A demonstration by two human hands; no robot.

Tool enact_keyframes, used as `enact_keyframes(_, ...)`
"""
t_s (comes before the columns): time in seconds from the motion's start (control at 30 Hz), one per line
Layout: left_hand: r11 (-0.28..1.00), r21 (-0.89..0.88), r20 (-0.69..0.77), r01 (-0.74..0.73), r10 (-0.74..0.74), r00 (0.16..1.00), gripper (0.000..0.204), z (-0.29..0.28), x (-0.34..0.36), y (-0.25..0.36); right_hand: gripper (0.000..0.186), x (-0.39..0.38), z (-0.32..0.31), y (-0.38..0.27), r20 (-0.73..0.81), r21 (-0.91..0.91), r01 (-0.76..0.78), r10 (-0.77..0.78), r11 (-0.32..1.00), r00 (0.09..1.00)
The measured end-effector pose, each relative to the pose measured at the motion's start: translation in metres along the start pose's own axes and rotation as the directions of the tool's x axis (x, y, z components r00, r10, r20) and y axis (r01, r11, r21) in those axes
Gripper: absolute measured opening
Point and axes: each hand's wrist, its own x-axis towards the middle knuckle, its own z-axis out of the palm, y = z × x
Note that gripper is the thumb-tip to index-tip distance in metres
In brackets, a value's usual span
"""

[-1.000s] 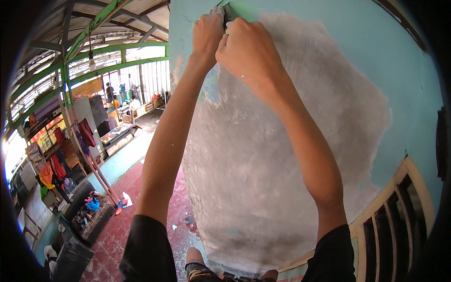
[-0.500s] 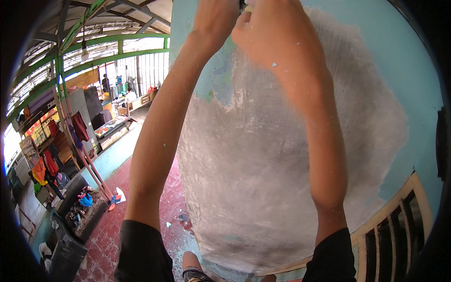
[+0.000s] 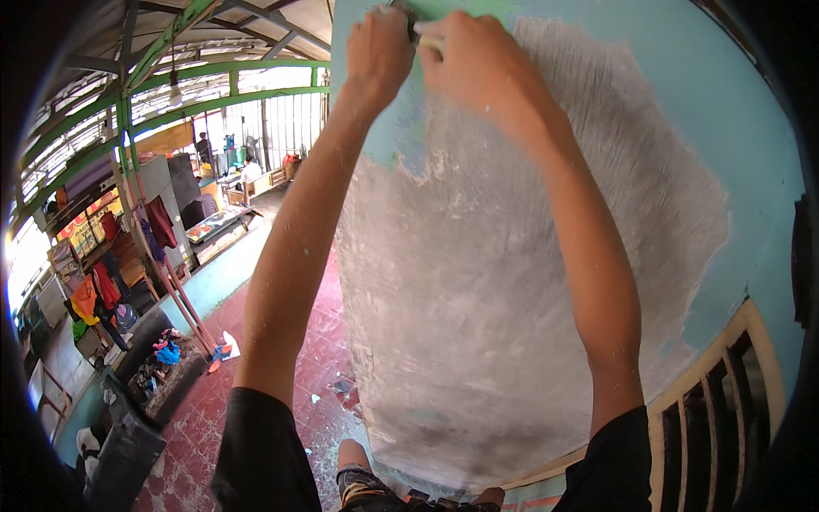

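Note:
Both my arms reach up along a wall of light blue paint with a large bare grey patch. At the top, my right hand is closed around the pale handle of a scraper, whose dark flat blade shows between my hands. My left hand has its fingers bent over the blade end, close to the wall's left edge. Remaining blue-green paint borders the grey patch just below my hands. Part of the scraper is hidden by my fingers.
Paint flakes lie on the red tiled floor. A barred cream-framed opening is at lower right. Left stand pink poles, hanging clothes and a black bin. A seated person is far back.
In the picture, both hands sit slightly lower, and the wall's left edge has shifted right. More of the scraper's blade shows between my hands. My grip looks the same.

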Motion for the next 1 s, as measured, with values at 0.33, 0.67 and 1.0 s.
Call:
enact_keyframes(0.33, 0.964, 0.116, -0.486, -0.238, 0.264, 0.833, 0.024, 0.001, -0.031, 0.020, 0.015, -0.031, 0.005, -0.026, -0.025, -0.002, -0.122, 0.122, 0.992, 0.992)
enact_keyframes(0.67, 0.966, 0.146, -0.201, -0.215, 0.242, 0.949, 0.024, 0.006, -0.022, 0.006, 0.016, -0.018, 0.014, -0.018, -0.023, 0.004, -0.119, 0.119, 0.993, 0.993)
enact_keyframes(1.0, 0.958, -0.073, -0.306, -0.278, 0.244, 0.920, 0.019, 0.010, -0.007, -0.011, 0.017, -0.009, 0.009, -0.036, -0.053, -0.172, -0.092, 0.084, 0.981, 0.995)
